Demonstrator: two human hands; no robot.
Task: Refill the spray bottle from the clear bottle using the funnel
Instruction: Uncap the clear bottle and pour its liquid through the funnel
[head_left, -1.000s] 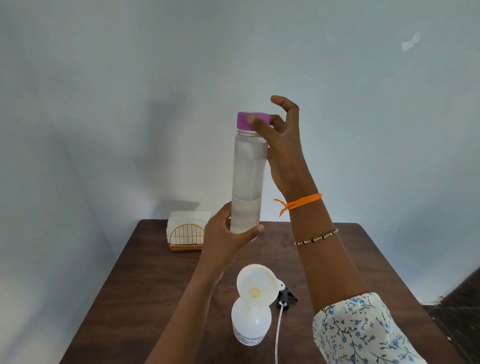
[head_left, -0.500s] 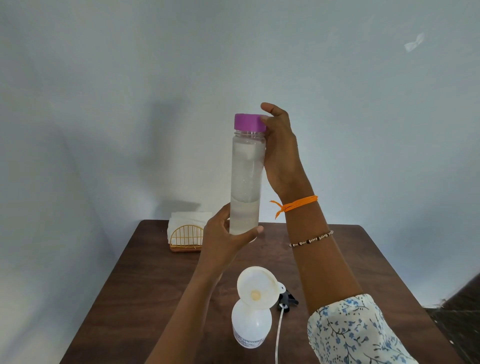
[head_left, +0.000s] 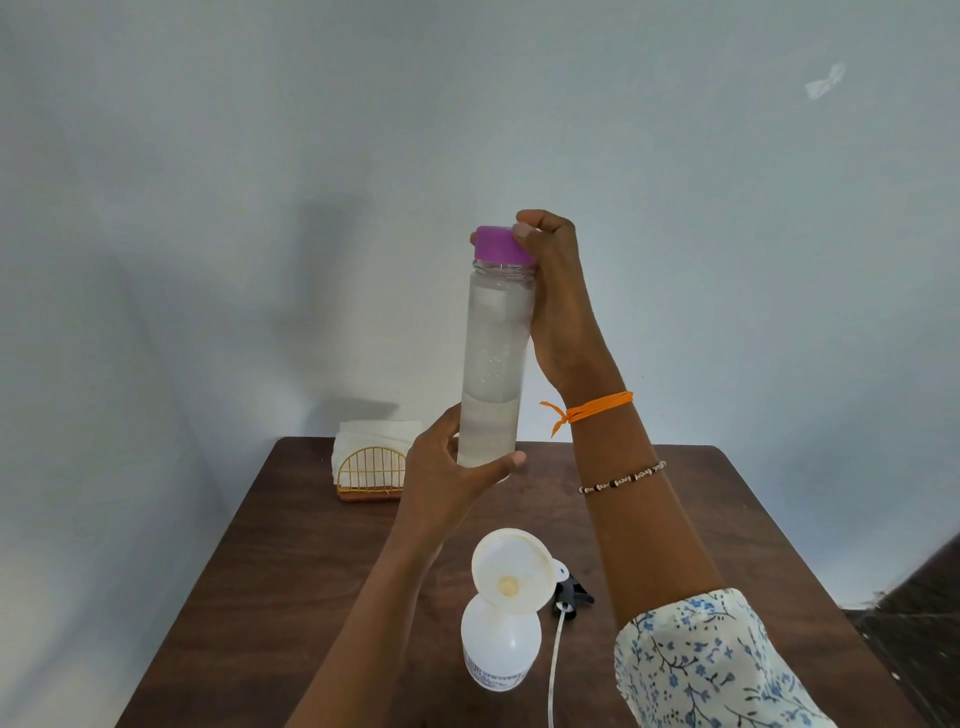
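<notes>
I hold a tall clear bottle (head_left: 493, 364) upright in the air above the table, with water filling about its lower third. My left hand (head_left: 452, 467) grips its base. My right hand (head_left: 556, 291) wraps its fingers around the purple cap (head_left: 500, 244) at the top. Below, near the table's front, stands the white spray bottle (head_left: 498, 649) with a white funnel (head_left: 511, 569) seated in its neck. The black spray head (head_left: 571, 595) with its white dip tube (head_left: 555, 665) lies on the table just right of it.
A gold wire napkin holder (head_left: 370, 473) with white napkins sits at the back left of the dark wooden table (head_left: 291, 571). A pale wall rises right behind the table. Dark floor shows at the lower right.
My right hand has shifted its hold on the purple cap, from fingers spread at its side to fingers curled around it. The bottle and my left hand stayed almost in place.
</notes>
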